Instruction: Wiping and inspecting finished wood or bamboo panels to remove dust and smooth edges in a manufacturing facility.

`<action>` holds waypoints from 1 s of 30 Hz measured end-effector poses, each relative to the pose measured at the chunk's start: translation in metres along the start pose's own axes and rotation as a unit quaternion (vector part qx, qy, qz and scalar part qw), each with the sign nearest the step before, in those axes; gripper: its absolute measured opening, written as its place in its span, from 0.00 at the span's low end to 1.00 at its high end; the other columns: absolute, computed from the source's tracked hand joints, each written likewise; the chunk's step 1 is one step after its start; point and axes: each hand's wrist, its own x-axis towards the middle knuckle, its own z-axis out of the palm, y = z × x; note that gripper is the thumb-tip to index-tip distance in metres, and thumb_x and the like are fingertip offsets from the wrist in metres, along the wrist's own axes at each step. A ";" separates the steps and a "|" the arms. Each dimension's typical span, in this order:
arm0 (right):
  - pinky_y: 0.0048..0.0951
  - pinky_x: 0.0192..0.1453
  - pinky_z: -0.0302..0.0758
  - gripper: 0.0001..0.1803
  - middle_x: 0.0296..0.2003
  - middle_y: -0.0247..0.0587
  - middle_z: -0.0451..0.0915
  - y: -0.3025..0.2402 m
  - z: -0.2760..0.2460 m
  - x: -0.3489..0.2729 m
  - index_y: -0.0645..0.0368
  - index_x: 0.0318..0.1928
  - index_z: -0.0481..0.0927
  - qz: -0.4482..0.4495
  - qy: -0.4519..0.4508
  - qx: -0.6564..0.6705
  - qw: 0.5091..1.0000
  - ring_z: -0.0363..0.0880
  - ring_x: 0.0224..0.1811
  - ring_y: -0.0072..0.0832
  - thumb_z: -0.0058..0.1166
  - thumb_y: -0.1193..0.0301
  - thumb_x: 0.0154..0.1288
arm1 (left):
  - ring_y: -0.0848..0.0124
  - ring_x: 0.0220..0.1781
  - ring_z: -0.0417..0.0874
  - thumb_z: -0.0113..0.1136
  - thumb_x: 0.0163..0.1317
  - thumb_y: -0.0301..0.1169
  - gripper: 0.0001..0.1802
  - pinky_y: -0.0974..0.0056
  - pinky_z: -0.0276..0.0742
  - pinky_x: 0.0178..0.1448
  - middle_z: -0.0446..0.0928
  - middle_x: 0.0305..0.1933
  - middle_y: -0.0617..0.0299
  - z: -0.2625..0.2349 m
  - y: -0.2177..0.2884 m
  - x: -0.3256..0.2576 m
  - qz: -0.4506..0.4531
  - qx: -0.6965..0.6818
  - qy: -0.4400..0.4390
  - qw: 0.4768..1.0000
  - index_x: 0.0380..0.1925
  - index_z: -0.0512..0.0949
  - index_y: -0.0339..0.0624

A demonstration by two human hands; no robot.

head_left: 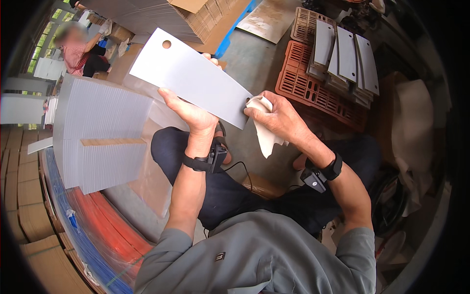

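Note:
I hold a flat grey panel [191, 76] with a round hole near its far corner up in front of me. My left hand [188, 110] grips its lower edge, fingers wrapped behind it. At the panel's near right corner, my right hand [274, 115] presses a crumpled white cloth [264, 130] against the edge. Both wrists carry black bands with small devices.
A tall stack of grey panels [98, 132] stands at my left. More grey panels [347, 59] lie on orange plastic crates [303, 88] at the right. Cardboard stacks [205, 19] sit ahead. Another person [81, 51] crouches at the far left. Cardboard boxes [29, 196] line the left edge.

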 end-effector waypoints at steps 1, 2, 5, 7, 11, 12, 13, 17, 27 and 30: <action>0.35 0.38 0.82 0.24 0.29 0.46 0.85 -0.002 0.004 -0.001 0.64 0.44 0.81 0.011 -0.020 -0.007 1.000 0.86 0.30 0.32 0.62 0.53 0.63 | 0.52 0.56 0.78 0.35 0.65 0.76 0.53 0.51 0.76 0.61 0.73 0.58 0.42 0.002 0.000 -0.001 -0.001 -0.002 0.010 1.000 0.70 0.61 0.39; 0.35 0.39 0.82 0.26 0.29 0.47 0.85 -0.006 0.007 -0.001 0.65 0.46 0.82 0.024 -0.039 -0.016 0.999 0.87 0.31 0.33 0.63 0.53 0.62 | 0.53 0.56 0.78 0.35 0.65 0.76 0.53 0.51 0.76 0.61 0.73 0.58 0.42 0.004 0.000 -0.002 -0.002 -0.004 0.019 1.000 0.71 0.61 0.40; 0.34 0.40 0.83 0.28 0.31 0.48 0.86 0.000 0.015 0.001 0.65 0.48 0.82 0.043 -0.050 -0.005 0.998 0.88 0.32 0.34 0.63 0.51 0.61 | 0.54 0.56 0.78 0.35 0.65 0.76 0.53 0.51 0.76 0.61 0.73 0.58 0.43 0.001 -0.005 -0.003 0.013 0.044 -0.003 0.999 0.71 0.61 0.40; 0.36 0.41 0.83 0.30 0.32 0.50 0.87 0.007 0.017 0.004 0.65 0.50 0.82 0.045 -0.045 -0.012 0.998 0.88 0.33 0.36 0.63 0.49 0.60 | 0.55 0.56 0.79 0.35 0.66 0.76 0.53 0.51 0.78 0.61 0.75 0.58 0.43 0.002 -0.009 -0.005 0.012 0.035 -0.003 0.999 0.70 0.62 0.39; 0.38 0.43 0.83 0.30 0.33 0.50 0.87 0.005 0.019 0.002 0.64 0.49 0.82 0.031 -0.039 -0.018 0.999 0.88 0.34 0.38 0.62 0.49 0.61 | 0.56 0.58 0.81 0.34 0.67 0.75 0.53 0.51 0.79 0.62 0.76 0.59 0.44 0.003 -0.011 -0.007 0.010 0.029 -0.008 1.000 0.70 0.64 0.37; 0.39 0.44 0.83 0.30 0.33 0.51 0.87 0.003 0.019 0.002 0.63 0.49 0.82 0.028 -0.040 -0.020 0.999 0.88 0.34 0.39 0.62 0.49 0.61 | 0.56 0.58 0.81 0.34 0.67 0.75 0.53 0.51 0.79 0.62 0.76 0.59 0.44 0.003 -0.012 -0.008 0.010 0.029 -0.008 1.000 0.70 0.64 0.37; 0.39 0.44 0.83 0.30 0.33 0.51 0.87 0.003 0.019 0.002 0.63 0.49 0.82 0.028 -0.040 -0.020 0.999 0.88 0.34 0.39 0.62 0.49 0.61 | 0.56 0.58 0.81 0.34 0.67 0.75 0.53 0.51 0.79 0.62 0.76 0.59 0.44 0.002 -0.012 -0.008 0.013 0.038 -0.014 0.999 0.70 0.64 0.37; 0.39 0.45 0.83 0.29 0.35 0.51 0.87 0.008 0.018 0.001 0.62 0.49 0.81 0.020 -0.041 -0.017 0.999 0.88 0.36 0.39 0.62 0.48 0.61 | 0.56 0.58 0.81 0.35 0.66 0.75 0.53 0.52 0.79 0.62 0.76 0.59 0.44 0.001 -0.012 -0.006 0.017 0.042 -0.003 0.999 0.70 0.63 0.37; 0.39 0.47 0.82 0.30 0.36 0.51 0.87 0.003 0.019 0.001 0.63 0.49 0.81 0.001 -0.032 -0.002 0.999 0.88 0.37 0.40 0.63 0.47 0.62 | 0.55 0.56 0.79 0.38 0.65 0.75 0.52 0.51 0.76 0.60 0.75 0.57 0.45 0.010 -0.013 -0.013 0.006 0.042 0.010 0.999 0.68 0.65 0.38; 0.37 0.45 0.82 0.31 0.36 0.50 0.87 0.003 0.020 0.001 0.64 0.49 0.81 -0.001 -0.034 0.007 0.999 0.88 0.37 0.38 0.63 0.47 0.62 | 0.54 0.55 0.79 0.38 0.65 0.75 0.52 0.51 0.77 0.60 0.75 0.57 0.45 0.012 -0.015 -0.017 -0.001 0.044 0.005 0.999 0.68 0.65 0.38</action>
